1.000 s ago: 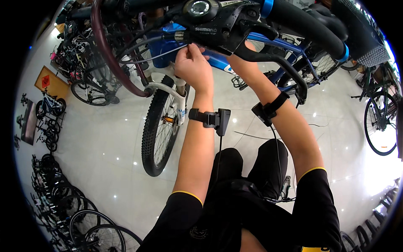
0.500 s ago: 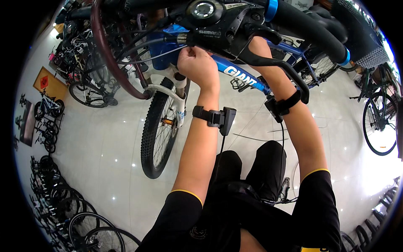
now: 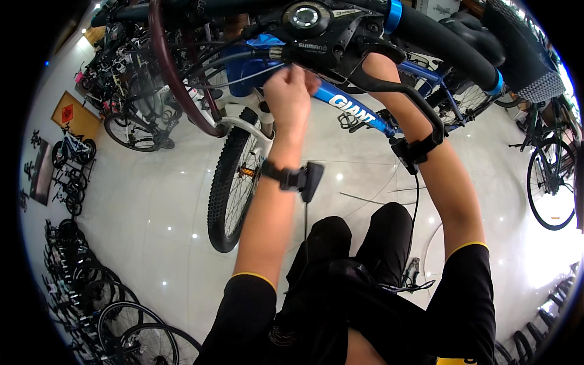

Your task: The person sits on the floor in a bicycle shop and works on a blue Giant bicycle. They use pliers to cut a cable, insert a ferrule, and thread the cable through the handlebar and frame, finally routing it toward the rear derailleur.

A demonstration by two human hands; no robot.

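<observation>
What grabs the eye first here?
The black handlebar with its shifter, looming across the top. Just below, the left hand pinches at the cables beside it. Under that stands the knobby front wheel on the glossy white floor.

- A bicycle shop with a repair area is indicated.
- Rows of parked bicycles (image 3: 131, 115) are seen along the left side, and more wheels (image 3: 79, 292) are lined up at the lower left.
- A further bicycle (image 3: 550, 182) is stood at the right edge.
- A glossy white tiled floor (image 3: 158, 201), with ceiling lights mirrored in it, is laid throughout.
- A blue-framed bicycle (image 3: 356, 112) is raised close to the camera, its knobbly front tyre (image 3: 231, 188) held off the floor.
</observation>
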